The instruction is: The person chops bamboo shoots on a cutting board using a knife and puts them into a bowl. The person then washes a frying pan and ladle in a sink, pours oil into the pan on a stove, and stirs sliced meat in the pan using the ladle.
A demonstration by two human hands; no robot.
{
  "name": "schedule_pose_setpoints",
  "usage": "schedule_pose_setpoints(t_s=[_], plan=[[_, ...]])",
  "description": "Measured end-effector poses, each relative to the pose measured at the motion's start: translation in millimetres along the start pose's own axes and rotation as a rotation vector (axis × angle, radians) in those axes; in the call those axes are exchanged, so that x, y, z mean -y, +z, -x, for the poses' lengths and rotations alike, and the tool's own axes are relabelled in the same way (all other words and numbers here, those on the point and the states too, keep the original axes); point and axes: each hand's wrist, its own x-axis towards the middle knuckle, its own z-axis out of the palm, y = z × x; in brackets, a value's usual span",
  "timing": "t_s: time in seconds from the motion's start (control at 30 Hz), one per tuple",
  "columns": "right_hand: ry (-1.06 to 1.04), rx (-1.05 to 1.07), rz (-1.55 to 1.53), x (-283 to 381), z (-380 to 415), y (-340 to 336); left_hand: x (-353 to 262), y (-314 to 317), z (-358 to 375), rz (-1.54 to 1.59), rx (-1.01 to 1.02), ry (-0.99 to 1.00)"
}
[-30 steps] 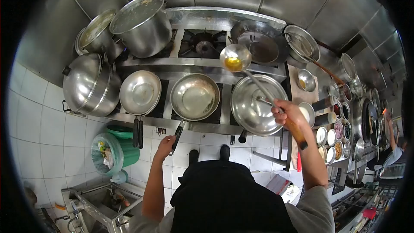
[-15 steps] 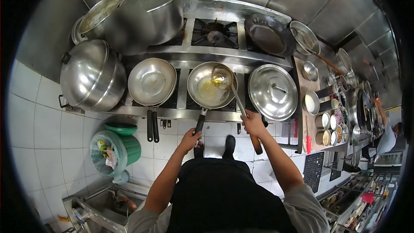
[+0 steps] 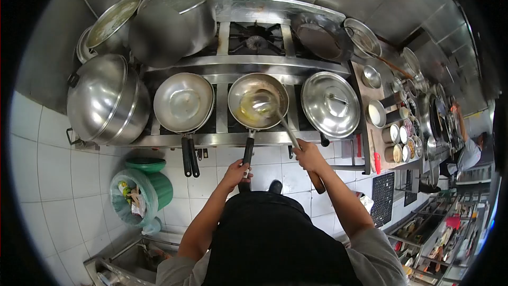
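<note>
My left hand (image 3: pixel 236 173) is closed round the black handle of a frying pan (image 3: pixel 239 87) on the front burner of the stove. Yellowish liquid lies in this pan. In my right hand (image 3: pixel 309 155) is a long-handled ladle (image 3: pixel 263 103), its metal bowl down in the pan over the liquid. The wooden end of the ladle's handle sticks out below my fist. Left of the pan sit two stacked frying pans (image 3: pixel 182 101) with black handles. A metal lid (image 3: pixel 330 107) covers something on the right.
Large stock pots (image 3: pixel 198 26) and a domed steamer (image 3: pixel 103 100) fill the stove's left side. At the back right stands a dark pan (image 3: pixel 319 39). Several ingredient containers (image 3: pixel 393 134) line the right counter. A green bin (image 3: pixel 159 190) is on the floor; a person (image 3: pixel 468 153) stands far right.
The ladle's bowl has moved left and lower in the pan, now over the liquid. The whole view has shifted slightly. Both hands keep their holds.
</note>
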Motion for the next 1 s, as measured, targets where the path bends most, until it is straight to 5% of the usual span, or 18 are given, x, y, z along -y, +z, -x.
schedule_pose_setpoints(t_s=[0.07,0.2,0.3,0.47,0.6,0.7,0.73,0.8,0.9,1.0], plan=[[0.085,0.109,-0.103,6,-12,4,-1,1,5,0.011,0.017,-0.014],[-0.483,-0.376,0.321,-35,-54,27,-7,-3,10,-0.003,-0.046,0.003],[-0.022,-0.102,-0.144,-1,-9,-12,5,-10,12,-0.007,-0.124,0.016],[0.149,0.197,-1.154,-28,-23,-36,54,-58,22,-0.031,-0.18,-0.096],[0.104,0.399,-1.448,-39,-14,-79,133,-117,28,-0.13,-0.292,-0.209],[0.062,0.273,-1.371,-48,-19,-127,179,-142,39,-0.302,-0.409,-0.368],[-0.028,0.26,-1.256,-50,-23,-148,203,-165,50,-0.674,-0.234,-0.16],[-0.102,0.074,-1.122,-49,-39,-184,198,-158,55,-0.9,-0.123,-0.03],[-0.124,-0.172,-0.817,-53,-79,-229,193,-106,87,-0.492,-0.338,-0.269],[-0.103,-0.355,-0.479,-80,-141,-257,209,-94,75,-0.691,-0.239,-0.053]])
